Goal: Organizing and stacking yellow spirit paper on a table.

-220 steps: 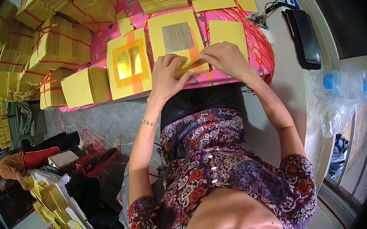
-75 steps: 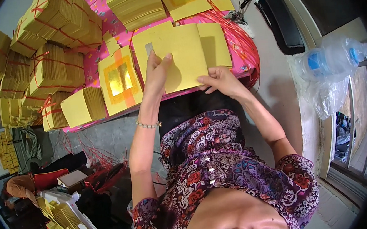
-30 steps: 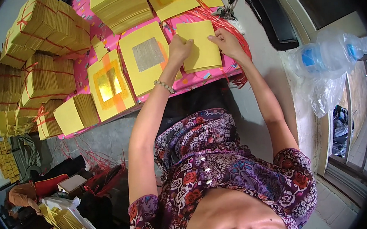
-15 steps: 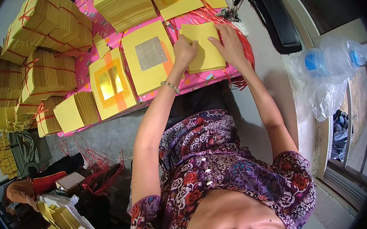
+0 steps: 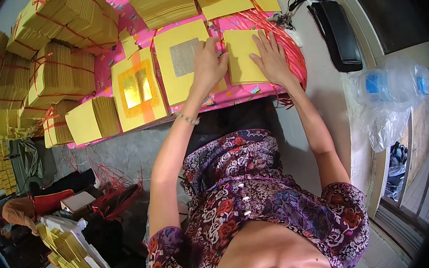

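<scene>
The plain yellow sheet stack point(image 5: 242, 56) lies on the pink table cover point(image 5: 231, 95), long axis pointing away from the person. The right hand point(image 5: 271, 57) presses flat on its right half, fingers spread. The left hand point(image 5: 208, 65) touches its left edge, fingers curled; just left lies the silver-square sheet point(image 5: 186, 60).

Bright, even daylight fills the room, strongest around the pink table point(image 5: 128, 26), where the gold foil sheet point(image 5: 137, 88) glints. Below the table shadows deepen. Far from it, straight edges bow, ending in a black rim. Focus stays fairly sharp.
</scene>
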Tool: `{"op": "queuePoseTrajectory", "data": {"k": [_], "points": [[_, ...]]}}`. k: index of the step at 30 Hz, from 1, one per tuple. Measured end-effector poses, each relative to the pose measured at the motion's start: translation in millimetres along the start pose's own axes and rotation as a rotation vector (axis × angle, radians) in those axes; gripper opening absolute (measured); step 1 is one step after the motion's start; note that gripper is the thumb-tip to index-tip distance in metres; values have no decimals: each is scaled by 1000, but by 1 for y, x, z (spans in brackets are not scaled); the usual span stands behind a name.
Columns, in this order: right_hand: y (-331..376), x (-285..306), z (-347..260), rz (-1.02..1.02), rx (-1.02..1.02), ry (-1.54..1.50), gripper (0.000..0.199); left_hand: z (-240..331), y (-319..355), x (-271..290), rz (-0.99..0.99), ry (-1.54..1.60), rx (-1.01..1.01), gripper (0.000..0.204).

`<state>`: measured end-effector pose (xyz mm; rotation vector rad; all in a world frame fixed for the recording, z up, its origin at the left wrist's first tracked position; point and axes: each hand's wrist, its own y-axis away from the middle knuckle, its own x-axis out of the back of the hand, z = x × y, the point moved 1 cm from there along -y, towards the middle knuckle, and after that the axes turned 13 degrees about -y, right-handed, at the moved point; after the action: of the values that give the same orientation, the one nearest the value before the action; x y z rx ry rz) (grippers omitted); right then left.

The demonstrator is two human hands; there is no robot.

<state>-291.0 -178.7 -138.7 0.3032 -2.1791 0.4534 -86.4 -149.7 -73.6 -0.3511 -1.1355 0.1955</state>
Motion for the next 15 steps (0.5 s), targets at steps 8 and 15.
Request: {"op": "queuePoseTrajectory", "data": {"k": [8, 15], "points": [[-4, 6, -6, -16, -7, -21, 62, -22, 64, 66, -154, 13, -65, 34], [-10, 26, -20, 90, 107, -138, 55, -36, 81, 65, -139, -78, -120, 30]]}}
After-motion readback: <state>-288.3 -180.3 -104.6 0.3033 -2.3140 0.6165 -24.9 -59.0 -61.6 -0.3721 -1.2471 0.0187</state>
